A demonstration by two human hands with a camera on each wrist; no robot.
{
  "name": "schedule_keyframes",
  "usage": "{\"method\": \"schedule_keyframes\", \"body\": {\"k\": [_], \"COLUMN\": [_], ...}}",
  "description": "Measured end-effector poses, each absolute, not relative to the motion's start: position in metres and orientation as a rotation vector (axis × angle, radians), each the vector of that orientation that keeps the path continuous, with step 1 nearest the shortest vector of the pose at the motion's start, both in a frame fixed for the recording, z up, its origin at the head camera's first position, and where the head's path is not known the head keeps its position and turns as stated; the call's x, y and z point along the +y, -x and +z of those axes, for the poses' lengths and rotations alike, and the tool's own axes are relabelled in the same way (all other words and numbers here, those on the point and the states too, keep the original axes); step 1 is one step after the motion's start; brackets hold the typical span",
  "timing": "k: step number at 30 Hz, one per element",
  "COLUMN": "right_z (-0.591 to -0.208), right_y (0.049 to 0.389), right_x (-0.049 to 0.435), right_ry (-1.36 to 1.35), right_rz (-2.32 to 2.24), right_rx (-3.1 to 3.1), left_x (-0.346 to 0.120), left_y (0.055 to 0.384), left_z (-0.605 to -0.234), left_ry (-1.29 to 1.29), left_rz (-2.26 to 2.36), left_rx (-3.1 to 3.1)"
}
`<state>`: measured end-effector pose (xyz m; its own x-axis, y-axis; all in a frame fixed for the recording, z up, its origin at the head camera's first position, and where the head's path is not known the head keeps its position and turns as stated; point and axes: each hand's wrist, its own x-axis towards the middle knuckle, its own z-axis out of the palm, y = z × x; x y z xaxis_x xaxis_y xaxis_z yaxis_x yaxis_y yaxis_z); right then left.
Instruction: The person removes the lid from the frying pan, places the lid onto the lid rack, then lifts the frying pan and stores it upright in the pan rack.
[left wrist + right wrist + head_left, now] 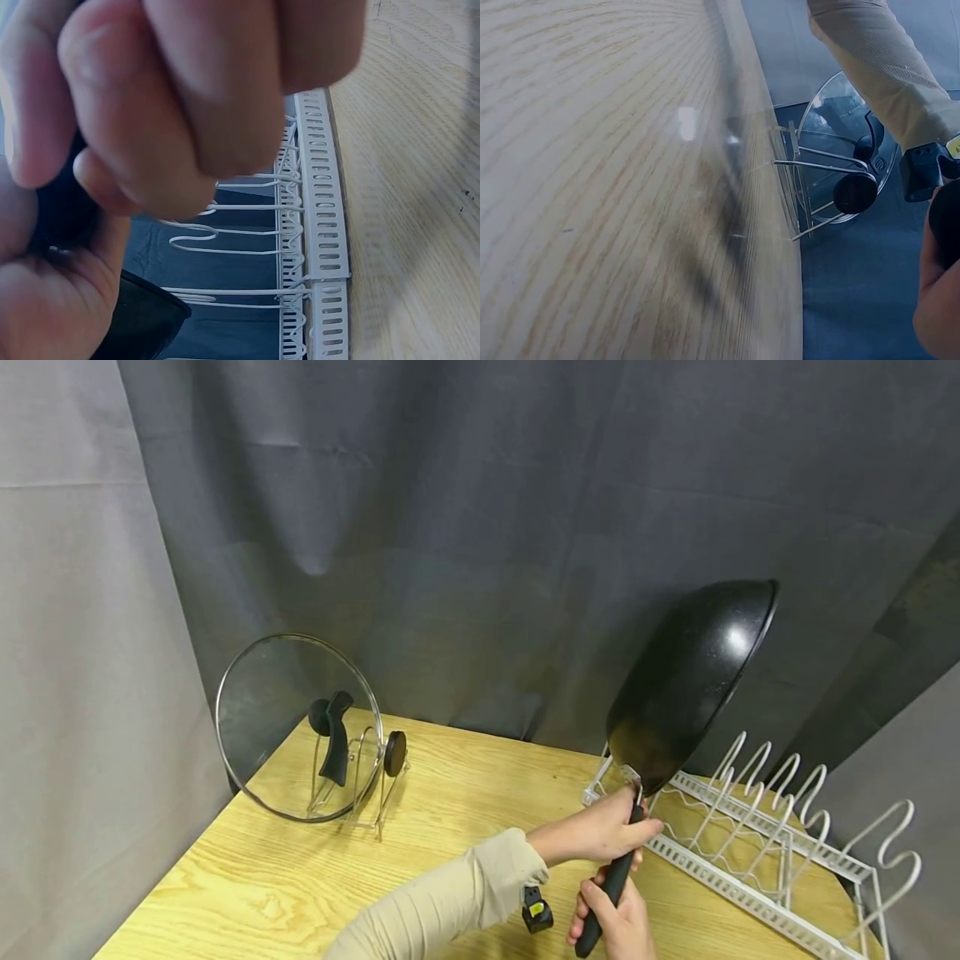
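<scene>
A black wok (686, 685) stands tilted on edge above the left end of a white wire rack (750, 877); whether it rests on the wires I cannot tell. Its long black handle (617, 881) points down toward me. High on that handle, close to the metal joint, my left hand (600, 831) grips it. Lower down, my right hand (622, 918) wraps around the same handle near its end. Curled left fingers (217, 90) fill the left wrist view, with part of the wok (142, 322) below them. Only a bit of the right hand (939, 315) shows in its wrist view.
A glass lid (270, 735) with a black handle leans upright in a small metal wire stand (367, 822) on the table's left. A black round knob (395, 753) sits beside it. The wooden table (247, 893) meets a dark grey curtain (465, 568) behind.
</scene>
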<state>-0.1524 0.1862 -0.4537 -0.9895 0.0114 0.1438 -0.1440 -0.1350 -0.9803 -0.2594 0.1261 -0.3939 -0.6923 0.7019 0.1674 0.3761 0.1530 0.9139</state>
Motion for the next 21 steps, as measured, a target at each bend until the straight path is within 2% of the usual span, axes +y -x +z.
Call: {"method": "schedule_keyframes", "body": {"k": [21], "right_z": [-0.4594], "right_y": [0.1472], "right_x": [0.1937], "right_ry": [-0.166], "right_rz": [2.370], "right_rx": [-1.934], "left_x": [0.1354], "left_y": [0.2544], "left_z": [-0.4005], "left_ry": [-0.987], "left_rz": [1.536], "left_rx": [2.166]}}
